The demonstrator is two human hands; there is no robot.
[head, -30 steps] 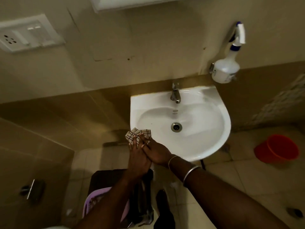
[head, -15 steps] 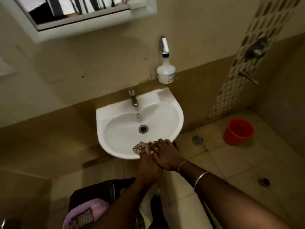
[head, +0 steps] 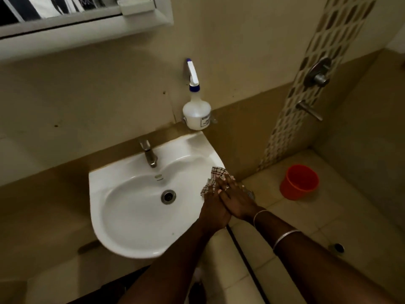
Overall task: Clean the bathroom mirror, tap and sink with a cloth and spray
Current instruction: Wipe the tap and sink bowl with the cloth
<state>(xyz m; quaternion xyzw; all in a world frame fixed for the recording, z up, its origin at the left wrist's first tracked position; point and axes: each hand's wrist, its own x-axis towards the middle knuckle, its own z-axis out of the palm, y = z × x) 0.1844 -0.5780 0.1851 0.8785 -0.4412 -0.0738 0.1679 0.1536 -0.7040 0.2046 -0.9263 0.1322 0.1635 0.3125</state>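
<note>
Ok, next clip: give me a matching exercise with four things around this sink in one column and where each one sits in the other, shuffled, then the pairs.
Things
1. cloth
2. spray bottle
3. bucket
4. tap

Places
A. on the floor, right of the sink
B. at the back of the sink, over the bowl
C. on the wall above the sink
D. under the left hand and right hand, on the sink's right rim

Pairs: 1-D, 2-C, 3-A, 4-B
</note>
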